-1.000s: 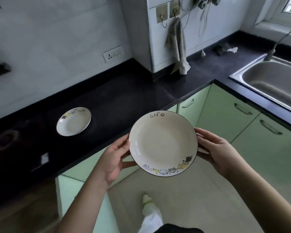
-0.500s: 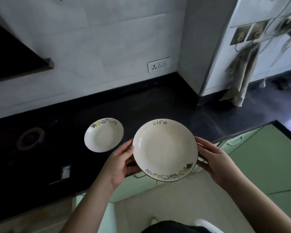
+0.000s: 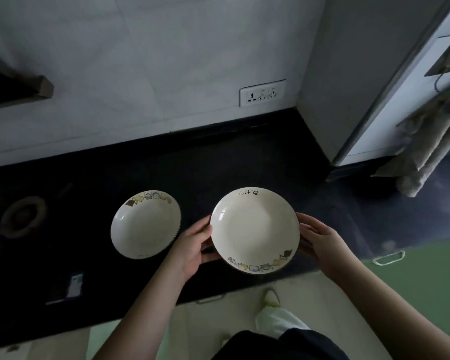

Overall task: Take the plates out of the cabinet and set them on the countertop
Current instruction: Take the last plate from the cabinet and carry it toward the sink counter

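I hold a cream plate (image 3: 253,229) with the word "life" and small cartoon figures on its rim, over the black countertop (image 3: 218,165). My left hand (image 3: 192,245) grips its left edge and my right hand (image 3: 320,240) grips its right edge. Whether the plate touches the counter I cannot tell. A second matching plate (image 3: 146,224) lies flat on the countertop just to the left, a small gap apart from the held one.
A white wall socket (image 3: 262,92) sits behind the counter. A white column (image 3: 348,87) rises at the right with a cloth (image 3: 431,141) hanging beside it. A round burner mark (image 3: 22,216) and a small label (image 3: 74,283) lie at the left. Green cabinet fronts (image 3: 413,276) stand below.
The held plate has moved forward from over the floor to over the countertop, beside the resting plate. Both hands keep their grip. My view has turned left toward the counter.
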`<state>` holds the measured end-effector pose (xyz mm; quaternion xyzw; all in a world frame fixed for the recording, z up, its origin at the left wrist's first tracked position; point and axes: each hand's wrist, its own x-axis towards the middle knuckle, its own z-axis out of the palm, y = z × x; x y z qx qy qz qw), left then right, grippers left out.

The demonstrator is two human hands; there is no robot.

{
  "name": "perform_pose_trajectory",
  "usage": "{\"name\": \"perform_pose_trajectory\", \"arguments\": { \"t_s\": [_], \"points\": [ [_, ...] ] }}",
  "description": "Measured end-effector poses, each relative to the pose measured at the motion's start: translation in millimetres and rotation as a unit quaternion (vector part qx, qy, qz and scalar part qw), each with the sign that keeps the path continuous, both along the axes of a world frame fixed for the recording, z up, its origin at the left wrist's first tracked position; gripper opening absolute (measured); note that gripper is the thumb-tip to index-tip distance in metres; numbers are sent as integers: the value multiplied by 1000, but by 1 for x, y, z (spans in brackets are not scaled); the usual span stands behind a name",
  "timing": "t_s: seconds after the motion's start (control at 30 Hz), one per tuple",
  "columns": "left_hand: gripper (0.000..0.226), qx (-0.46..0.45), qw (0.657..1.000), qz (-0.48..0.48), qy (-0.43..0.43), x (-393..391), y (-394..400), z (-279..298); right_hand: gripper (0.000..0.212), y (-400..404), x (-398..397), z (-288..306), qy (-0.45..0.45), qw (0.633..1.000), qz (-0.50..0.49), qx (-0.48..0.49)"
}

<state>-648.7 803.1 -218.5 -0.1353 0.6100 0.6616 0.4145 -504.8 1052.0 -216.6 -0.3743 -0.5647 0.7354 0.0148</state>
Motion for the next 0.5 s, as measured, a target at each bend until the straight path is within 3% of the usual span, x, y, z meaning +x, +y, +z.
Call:
{"name": "perform_pose_trajectory", "arguments": {
  "t_s": [0.5],
  "points": [
    [30,-110,989,86,-38,-49,70,-56,23,70,-89,-63,-75,997,26,-9]
  ]
}}
